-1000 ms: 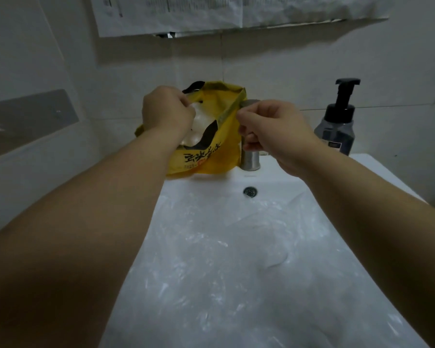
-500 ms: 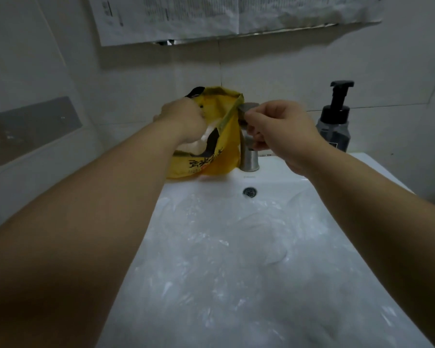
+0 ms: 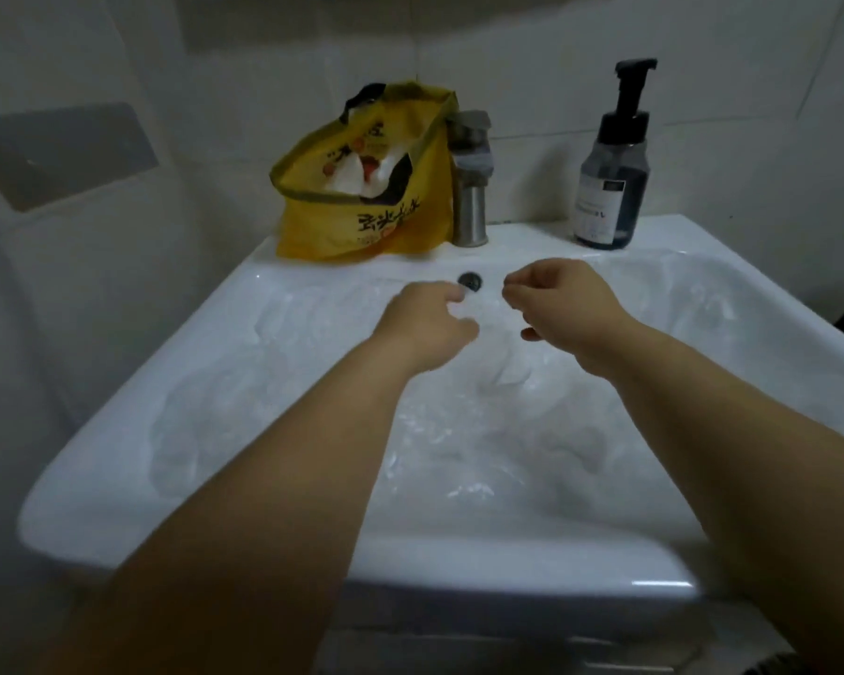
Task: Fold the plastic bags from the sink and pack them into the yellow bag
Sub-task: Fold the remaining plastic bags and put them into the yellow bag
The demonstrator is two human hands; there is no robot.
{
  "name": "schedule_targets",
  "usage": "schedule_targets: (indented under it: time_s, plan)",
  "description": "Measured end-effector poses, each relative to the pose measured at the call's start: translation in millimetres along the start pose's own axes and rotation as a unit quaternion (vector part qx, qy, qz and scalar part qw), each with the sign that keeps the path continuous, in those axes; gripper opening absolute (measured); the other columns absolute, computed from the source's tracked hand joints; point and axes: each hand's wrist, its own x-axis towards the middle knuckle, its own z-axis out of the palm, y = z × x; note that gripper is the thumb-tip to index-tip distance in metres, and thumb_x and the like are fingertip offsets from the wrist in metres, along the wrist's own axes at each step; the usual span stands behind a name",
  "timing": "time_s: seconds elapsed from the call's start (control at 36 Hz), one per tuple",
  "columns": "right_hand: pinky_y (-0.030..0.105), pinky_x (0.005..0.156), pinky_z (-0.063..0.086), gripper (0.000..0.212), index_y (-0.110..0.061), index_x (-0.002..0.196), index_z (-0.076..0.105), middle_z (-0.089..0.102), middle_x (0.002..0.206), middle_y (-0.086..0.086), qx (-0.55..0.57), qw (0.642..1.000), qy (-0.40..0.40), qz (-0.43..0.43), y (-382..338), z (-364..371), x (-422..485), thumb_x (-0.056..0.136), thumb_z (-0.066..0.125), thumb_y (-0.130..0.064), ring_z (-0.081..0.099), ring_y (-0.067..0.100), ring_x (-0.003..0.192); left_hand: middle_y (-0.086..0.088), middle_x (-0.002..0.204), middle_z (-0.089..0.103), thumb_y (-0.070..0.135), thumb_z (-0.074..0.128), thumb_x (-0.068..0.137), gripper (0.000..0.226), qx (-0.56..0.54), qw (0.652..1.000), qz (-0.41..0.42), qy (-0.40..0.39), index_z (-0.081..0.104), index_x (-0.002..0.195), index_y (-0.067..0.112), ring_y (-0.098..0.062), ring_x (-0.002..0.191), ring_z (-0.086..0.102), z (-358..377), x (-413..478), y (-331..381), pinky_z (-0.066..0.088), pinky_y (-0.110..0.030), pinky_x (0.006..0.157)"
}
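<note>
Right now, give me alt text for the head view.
Left hand and right hand reach over a white ceramic sink holding crumpled clear plastic bags, fingers loosely curled, apparently empty. Behind stand an open yellow bag, a steel faucet and a dark pump bottle.

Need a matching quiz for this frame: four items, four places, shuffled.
Items:
1. yellow bag
2. faucet
3. pump bottle
4. clear plastic bags

Places:
A. lying in the sink basin
B. back ledge, right of the faucet
C. back ledge, left of the faucet, mouth open
D. back ledge, between bag and bottle

Pairs: 1-C, 2-D, 3-B, 4-A
</note>
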Motion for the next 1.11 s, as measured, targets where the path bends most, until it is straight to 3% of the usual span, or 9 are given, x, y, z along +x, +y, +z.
schedule_targets:
  time_s: [0.14,0.25,0.31,0.44,0.64,0.78,0.92,1.03,1.11]
  plan:
    - [0.029,0.081,0.052,0.043,-0.018,0.131,0.054,0.055,0.130,0.008,-0.113,0.993,-0.032,0.014,18.2,0.7,5.4,0.091,0.051,-0.001,0.060,0.024,0.101,-0.005,0.155,0.030,0.035,0.071,0.085,0.097,0.095,0.978,-0.055,-0.179,0.007,0.155,0.020,-0.026,0.137,0.037,26.0,-6.9,-7.9,0.039,-0.032,0.101]
    - [0.028,0.080,0.046,0.069,-0.022,0.147,0.031,0.042,0.144,0.009,-0.178,0.981,-0.082,-0.011,21.3,3.5,8.8,0.088,0.055,0.003,0.052,0.027,0.118,-0.005,0.101,0.064,0.029,0.072,0.083,0.028,0.042,0.988,-0.054,-0.140,0.064,0.106,0.014,-0.020,0.087,0.059,25.4,1.9,-11.8,0.045,-0.026,0.069]
    - [0.030,0.077,0.051,0.075,-0.025,0.149,0.026,0.044,0.136,0.004,-0.205,0.970,-0.133,-0.002,21.0,5.4,8.8,0.087,0.063,-0.004,0.052,0.026,0.112,-0.001,0.075,0.055,0.026,0.068,0.087,0.017,-0.022,0.994,-0.029,-0.102,0.064,0.080,0.011,-0.016,0.066,0.051,18.9,6.5,-11.7,0.038,-0.024,0.057]
    - [0.025,0.058,0.054,0.014,-0.012,0.108,0.057,0.057,0.100,0.007,0.031,0.991,-0.108,0.077,12.2,1.8,14.8,0.096,0.055,-0.019,0.058,0.019,0.086,-0.004,0.084,0.058,0.022,0.063,0.091,0.010,-0.200,0.979,-0.007,0.023,0.067,0.091,0.013,-0.016,0.074,0.052,0.8,20.4,-11.8,0.039,-0.026,0.065]
    - [0.034,0.072,0.060,0.010,-0.008,0.103,0.057,0.062,0.105,0.012,0.348,0.926,-0.048,0.140,1.7,-5.6,21.6,0.094,0.057,-0.011,0.064,0.025,0.093,0.002,0.076,0.058,0.027,0.065,0.089,0.015,-0.258,0.962,-0.036,0.081,0.060,0.080,0.016,-0.012,0.067,0.054,-0.8,24.3,-20.8,0.043,-0.024,0.061]
    - [0.043,0.096,0.051,0.010,-0.015,0.087,0.050,0.053,0.070,0.004,0.357,0.927,-0.011,0.113,-0.8,-8.9,19.8,0.095,0.056,-0.016,0.051,0.018,0.074,0.006,0.085,0.064,0.032,0.063,0.089,0.010,-0.338,0.936,-0.079,0.063,0.066,0.081,0.025,-0.012,0.072,0.063,-6.0,24.5,-18.1,0.048,-0.028,0.070]
    - [0.042,0.098,0.048,0.035,-0.013,0.110,0.048,0.053,0.100,0.017,0.237,0.968,0.051,0.064,-2.3,-3.6,17.5,0.090,0.062,-0.038,0.057,0.030,0.105,-0.001,0.096,0.071,0.019,0.057,0.096,0.012,-0.450,0.891,-0.064,0.017,0.069,0.100,0.018,-0.020,0.091,0.070,-5.4,25.3,-16.2,0.054,-0.034,0.079]
    - [0.039,0.091,0.051,0.036,-0.011,0.084,0.054,0.050,0.072,0.005,0.206,0.976,-0.007,0.075,-3.5,-0.8,17.7,0.091,0.057,-0.047,0.044,0.022,0.079,-0.006,0.099,0.071,0.013,0.049,0.100,0.021,-0.504,0.863,-0.046,-0.013,0.063,0.115,0.009,-0.016,0.085,0.070,-6.6,23.5,-13.5,0.056,-0.031,0.080]
    - [0.035,0.090,0.042,0.057,-0.006,0.116,0.058,0.059,0.107,0.004,0.152,0.982,-0.060,0.095,2.5,0.4,17.9,0.092,0.047,-0.057,0.053,0.022,0.100,-0.003,0.091,0.071,0.010,0.050,0.099,0.015,-0.495,0.868,-0.031,-0.036,0.063,0.107,0.009,-0.015,0.081,0.069,-5.4,22.0,-12.6,0.056,-0.033,0.083]
